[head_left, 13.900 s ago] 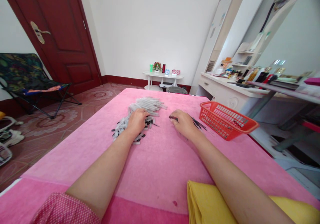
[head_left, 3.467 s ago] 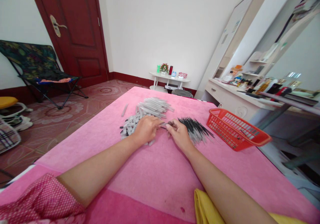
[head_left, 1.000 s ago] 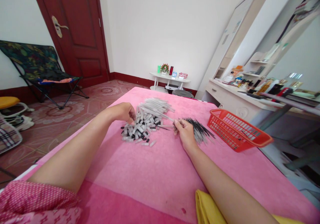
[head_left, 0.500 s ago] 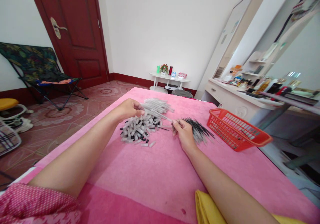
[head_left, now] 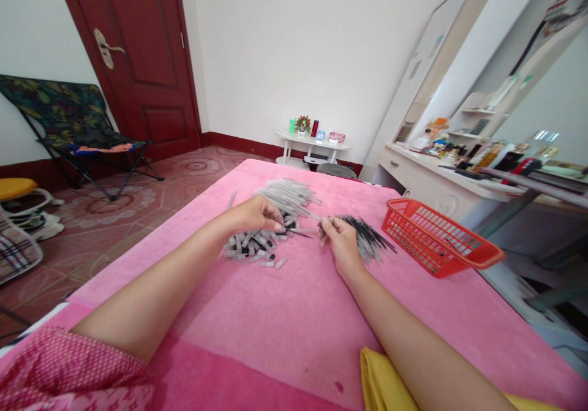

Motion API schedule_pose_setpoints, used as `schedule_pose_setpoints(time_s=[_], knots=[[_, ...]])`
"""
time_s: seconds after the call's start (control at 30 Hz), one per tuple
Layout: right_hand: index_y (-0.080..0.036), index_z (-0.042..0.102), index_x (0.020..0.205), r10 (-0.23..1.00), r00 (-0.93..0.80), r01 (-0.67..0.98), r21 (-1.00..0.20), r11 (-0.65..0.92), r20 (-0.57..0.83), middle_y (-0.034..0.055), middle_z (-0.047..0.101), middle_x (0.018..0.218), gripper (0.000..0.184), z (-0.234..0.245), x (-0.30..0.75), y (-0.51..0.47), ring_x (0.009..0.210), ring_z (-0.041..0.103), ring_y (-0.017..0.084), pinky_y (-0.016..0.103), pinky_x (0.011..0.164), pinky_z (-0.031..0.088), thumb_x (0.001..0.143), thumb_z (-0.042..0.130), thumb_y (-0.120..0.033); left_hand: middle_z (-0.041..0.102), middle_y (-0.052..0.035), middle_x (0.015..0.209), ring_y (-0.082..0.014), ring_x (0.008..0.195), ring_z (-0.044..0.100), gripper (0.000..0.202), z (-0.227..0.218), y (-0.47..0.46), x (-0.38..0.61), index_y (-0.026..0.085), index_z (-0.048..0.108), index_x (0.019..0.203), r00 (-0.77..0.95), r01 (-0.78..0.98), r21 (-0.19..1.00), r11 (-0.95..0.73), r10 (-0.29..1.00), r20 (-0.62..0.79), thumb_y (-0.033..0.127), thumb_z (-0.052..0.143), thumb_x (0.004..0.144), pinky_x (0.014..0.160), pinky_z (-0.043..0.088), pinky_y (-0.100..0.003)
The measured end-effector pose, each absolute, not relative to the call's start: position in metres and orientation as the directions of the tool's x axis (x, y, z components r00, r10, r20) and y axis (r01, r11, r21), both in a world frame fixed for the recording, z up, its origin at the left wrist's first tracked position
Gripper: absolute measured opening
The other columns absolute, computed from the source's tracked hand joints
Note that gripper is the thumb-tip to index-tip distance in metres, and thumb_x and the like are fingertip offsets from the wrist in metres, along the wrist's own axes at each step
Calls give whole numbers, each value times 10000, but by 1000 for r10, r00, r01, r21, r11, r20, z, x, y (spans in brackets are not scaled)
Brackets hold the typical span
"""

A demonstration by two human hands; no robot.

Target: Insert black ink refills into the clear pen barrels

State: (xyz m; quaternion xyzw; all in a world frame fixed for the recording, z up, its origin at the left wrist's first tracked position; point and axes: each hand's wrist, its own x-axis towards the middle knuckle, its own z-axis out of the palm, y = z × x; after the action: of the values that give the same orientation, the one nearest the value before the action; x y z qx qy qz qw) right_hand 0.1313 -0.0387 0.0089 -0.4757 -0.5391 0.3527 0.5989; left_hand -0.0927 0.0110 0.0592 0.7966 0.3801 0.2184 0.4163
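Leftmost, the left hand [head_left: 255,214] hovers curled over the heap of short grey-and-black caps [head_left: 250,248] on the pink worktop [head_left: 275,313], its grip pinched shut at the fingertips (what it pinches, if anything, is too small to tell), and the pile of long grey tubes [head_left: 289,193] lies just behind it. Between the hands one thin refill [head_left: 301,231] runs left to right, its tip nearly touching the left fingertips. Its other end is clenched in the right hand [head_left: 340,239], whose grip also clutches the bundle of black refills [head_left: 370,239] fanning towards the red basket [head_left: 429,248].
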Motion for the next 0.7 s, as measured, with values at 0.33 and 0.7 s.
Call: schedule_pose_setpoints(time_s=[0.33,0.7], knots=[[-144,572,681,931,184,58,-949,309,315,-9,547,538,329,8,134,-37,393,440,81,206,377,334,741,582,-467,673,5,594,-137,543,580,129,55,-30,-60,216,711,667,739,634,365,-682,673,-26,222,706,539,456,314,-206],[-143,575,652,925,242,-87,-943,322,293,-14,549,535,298,16,145,-36,403,436,70,204,410,332,715,625,-430,695,-65,820,-169,710,609,278,45,8,-76,99,684,881,577,283,894,-347,806,130,254,592,669,629,459,-250]])
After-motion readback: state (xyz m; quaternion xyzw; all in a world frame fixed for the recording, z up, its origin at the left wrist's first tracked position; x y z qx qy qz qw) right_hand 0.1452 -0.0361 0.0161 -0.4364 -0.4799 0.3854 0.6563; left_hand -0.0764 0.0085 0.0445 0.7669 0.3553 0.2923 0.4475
